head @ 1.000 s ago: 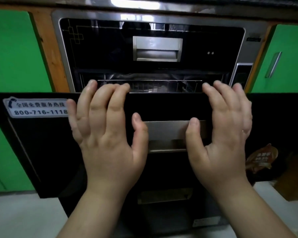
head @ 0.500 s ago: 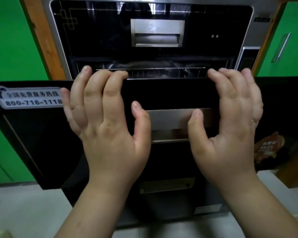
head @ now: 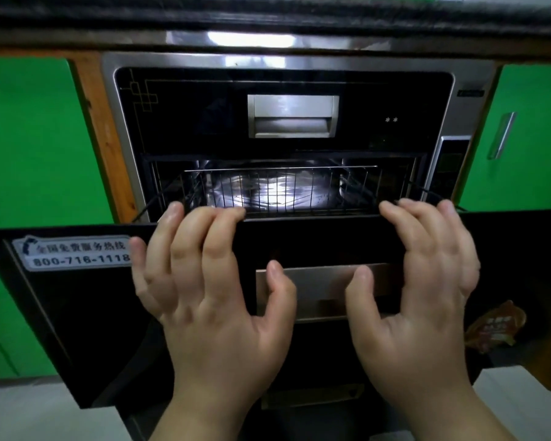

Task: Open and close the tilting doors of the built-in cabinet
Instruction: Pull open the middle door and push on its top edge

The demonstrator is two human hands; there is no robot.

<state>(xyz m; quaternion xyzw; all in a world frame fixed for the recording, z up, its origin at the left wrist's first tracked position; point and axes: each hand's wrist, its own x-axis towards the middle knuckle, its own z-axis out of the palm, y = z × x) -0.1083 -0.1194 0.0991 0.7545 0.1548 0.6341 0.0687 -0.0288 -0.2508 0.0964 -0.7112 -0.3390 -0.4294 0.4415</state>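
The built-in cabinet has two black glass doors. The upper door (head: 188, 116) is closed, with a steel recessed handle (head: 293, 116). Its lower door (head: 77, 307) is tilted out toward me, so a wire rack (head: 280, 189) shows in the gap behind it. My left hand (head: 217, 300) and my right hand (head: 420, 297) both hold the lower door's top edge. The fingers hook over the edge, and the thumbs press on the front beside its steel handle (head: 318, 288).
Green cupboard doors flank the cabinet at left (head: 29, 138) and right (head: 528, 138). A control panel (head: 449, 167) sits on the steel frame at right. A phone-number sticker (head: 77, 253) is on the lower door. An orange packet (head: 493, 326) lies at lower right, above pale floor (head: 23, 409).
The lower door has tilted further out, and more of the wire rack and lit interior shows. Both hands stayed on its top edge.
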